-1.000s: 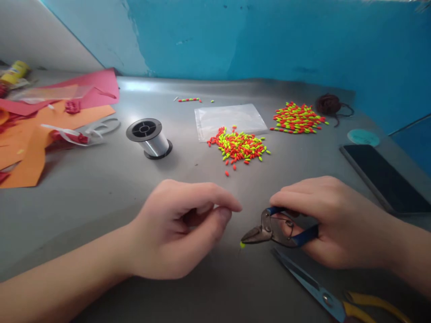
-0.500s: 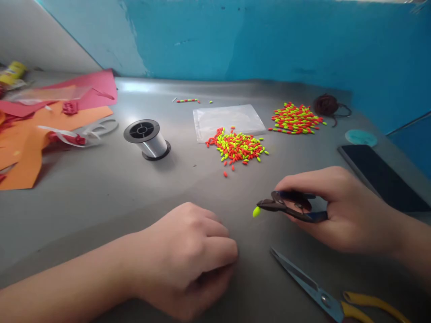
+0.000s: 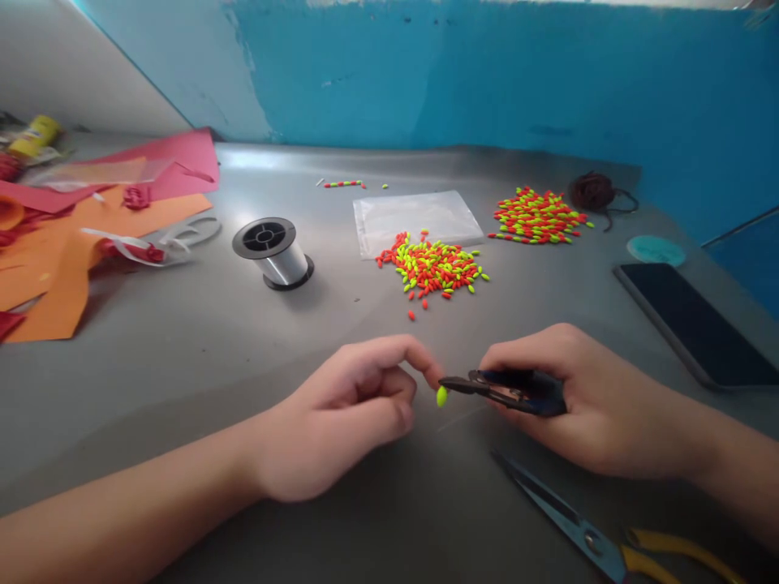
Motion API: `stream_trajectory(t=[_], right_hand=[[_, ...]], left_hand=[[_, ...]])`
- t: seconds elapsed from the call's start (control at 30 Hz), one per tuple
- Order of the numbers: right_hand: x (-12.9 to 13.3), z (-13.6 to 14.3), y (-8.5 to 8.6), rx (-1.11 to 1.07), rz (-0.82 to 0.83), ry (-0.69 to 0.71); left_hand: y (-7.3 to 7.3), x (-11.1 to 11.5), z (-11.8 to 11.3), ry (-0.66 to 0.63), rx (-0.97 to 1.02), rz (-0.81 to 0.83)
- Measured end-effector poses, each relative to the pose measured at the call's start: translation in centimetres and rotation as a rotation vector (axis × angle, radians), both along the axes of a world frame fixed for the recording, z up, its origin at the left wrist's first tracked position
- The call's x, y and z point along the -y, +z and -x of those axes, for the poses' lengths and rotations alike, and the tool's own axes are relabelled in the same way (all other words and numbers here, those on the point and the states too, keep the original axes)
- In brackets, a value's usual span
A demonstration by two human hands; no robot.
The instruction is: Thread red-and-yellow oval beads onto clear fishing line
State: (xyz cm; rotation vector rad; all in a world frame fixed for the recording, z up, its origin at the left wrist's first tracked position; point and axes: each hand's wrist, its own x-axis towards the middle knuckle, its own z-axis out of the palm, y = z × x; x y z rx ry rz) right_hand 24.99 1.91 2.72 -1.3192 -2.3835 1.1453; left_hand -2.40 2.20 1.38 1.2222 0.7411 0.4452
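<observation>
My right hand [image 3: 600, 405] is wrapped round the handles of small dark pliers [image 3: 461, 384], whose jaws point left. A yellow-green oval bead [image 3: 441, 397] hangs at the tip of the jaws; what the jaws grip is too small to make out. Below the pliers shows a thin clear line [image 3: 461, 418]. My left hand [image 3: 341, 418] is palm-side to the right, its index finger reaching to the jaw tip and bead, seemingly touching. Its thumb stays apart from the index finger, the other fingers are curled, and no object shows in it.
Scissors [image 3: 578, 519] with yellow handles lie at the lower right, near a phone [image 3: 699, 324]. Beyond are loose beads [image 3: 435, 268], a plastic bag [image 3: 417, 219], threaded beads [image 3: 539, 217], dark yarn [image 3: 591, 191] and a teal disc [image 3: 656, 251]. A line spool [image 3: 283, 264] and coloured paper [image 3: 66, 300] stand left.
My left hand has turned, stretched out its index finger and risen to the bead. The pliers and bead have moved slightly left and down.
</observation>
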Motion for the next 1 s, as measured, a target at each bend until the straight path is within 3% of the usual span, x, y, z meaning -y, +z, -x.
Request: stream_trajectory(t=[0.13,0.3,0.57,1.0], right_hand=[[0.0,0.4,0.0,0.026,0.046,-0.045],[0.0,0.7,0.1,0.055,0.057,-0.109],[0.2,0.7,0.0,0.074,0.032,-0.128],[-0.2,0.9,-0.3,-0.01,0.128,-0.237]], left_hand=[[-0.4,-0.5,0.1,0.089,0.112,0.11],[-0.5,-0.4,-0.2,0.046,0.032,0.012],[-0.6,-0.5,-0.4,0.086,-0.036,-0.027],[-1.2,-0.5,-0.4,0.109,0.075,0.132]])
